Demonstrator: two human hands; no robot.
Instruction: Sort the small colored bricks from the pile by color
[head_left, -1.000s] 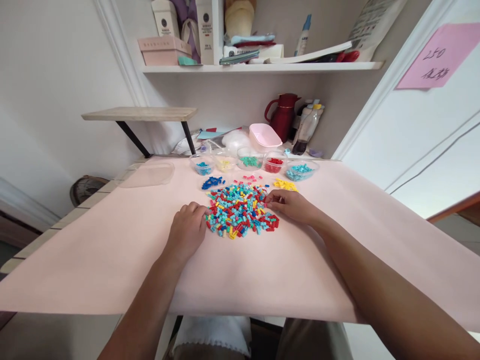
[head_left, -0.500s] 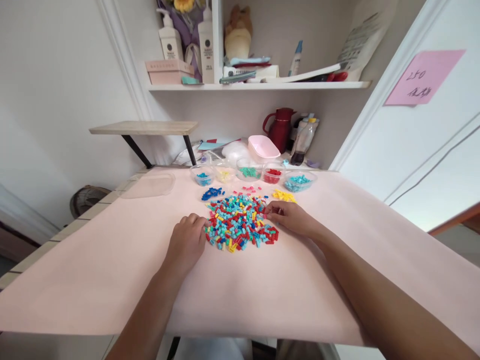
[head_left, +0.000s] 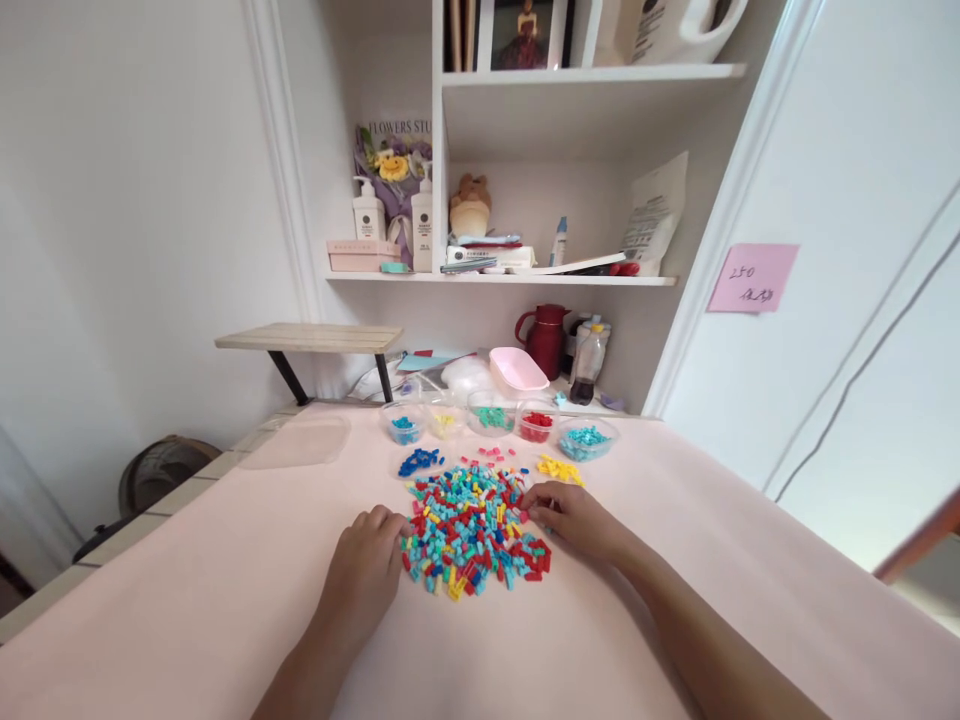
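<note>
A heap of small mixed-colour toy bricks [head_left: 469, 530] lies on the pink-covered table [head_left: 465, 670]. At its left edge rests my left hand [head_left: 367, 560], fingers curled together with the tips by the outer bricks; whatever is beneath them is hidden. On the opposite side, my right hand [head_left: 570, 515] has thumb and forefinger bent in a pinch at the heap's edge. A pink brick [head_left: 523, 517] shows at those fingertips; whether they grip it is unclear. Beyond the heap are small groups of dark blue bricks [head_left: 420, 461], pink bricks [head_left: 489, 456] and yellow bricks [head_left: 560, 469].
Behind the groups stands a row of clear tubs, including ones with blue [head_left: 403, 428], green [head_left: 491, 415], red [head_left: 536, 425] and turquoise bricks [head_left: 587, 440]. A clear lid [head_left: 300, 443] lies left. Farther back are a pink basin [head_left: 519, 370], red jug [head_left: 545, 340] and bottle [head_left: 588, 365].
The camera has tilted upward, so the table sits lower in view and more shelving shows. Both hands stay at about the same places beside the heap.
</note>
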